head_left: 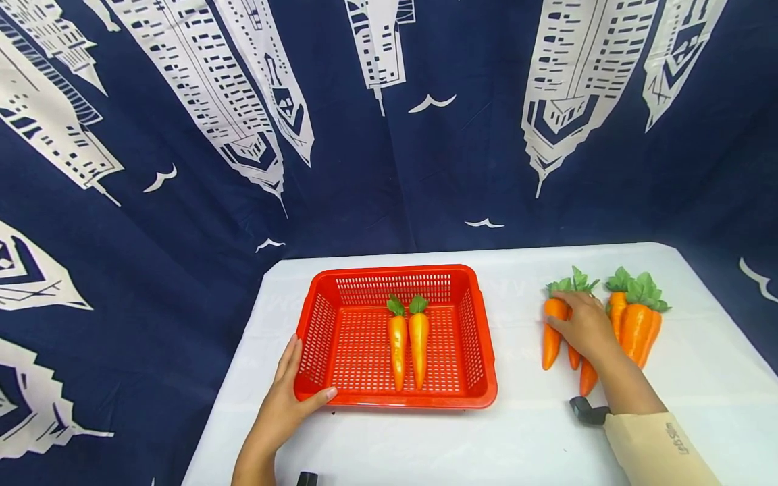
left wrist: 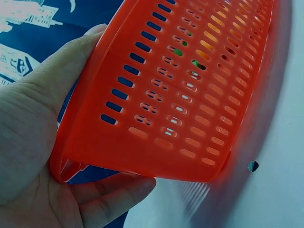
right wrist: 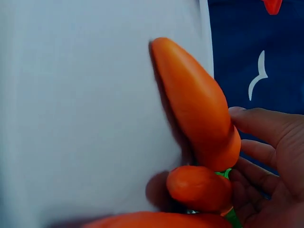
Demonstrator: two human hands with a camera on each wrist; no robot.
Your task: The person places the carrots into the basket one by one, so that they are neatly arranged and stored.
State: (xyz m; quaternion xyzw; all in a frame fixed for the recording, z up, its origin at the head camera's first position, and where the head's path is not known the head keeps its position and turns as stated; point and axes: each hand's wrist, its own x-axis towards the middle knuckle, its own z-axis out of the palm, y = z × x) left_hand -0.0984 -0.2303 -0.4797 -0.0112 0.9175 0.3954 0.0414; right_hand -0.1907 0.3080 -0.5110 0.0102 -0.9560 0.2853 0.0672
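Observation:
A red plastic basket (head_left: 395, 402) with slotted walls stands on the white table, holding two orange carrots (head_left: 398, 347) with green tops. My left hand (head_left: 284, 399) grips its near left corner. In the left wrist view the thumb and fingers lie around the basket's rim (left wrist: 76, 128). On the right side, my right hand (head_left: 585, 325) pinches the leftmost loose carrot (head_left: 551, 347) near its leafy end. The right wrist view shows the thumb against this carrot (right wrist: 192, 102), its tip pointing away; more carrots (right wrist: 197, 187) lie beside it.
Several more carrots (head_left: 637, 331) lie bunched right of and beneath my right hand, partly hidden by it. A dark blue curtain (head_left: 389, 175) with white building prints hangs behind the white table (head_left: 516, 439). A small black device (head_left: 586, 410) sits at the right wrist.

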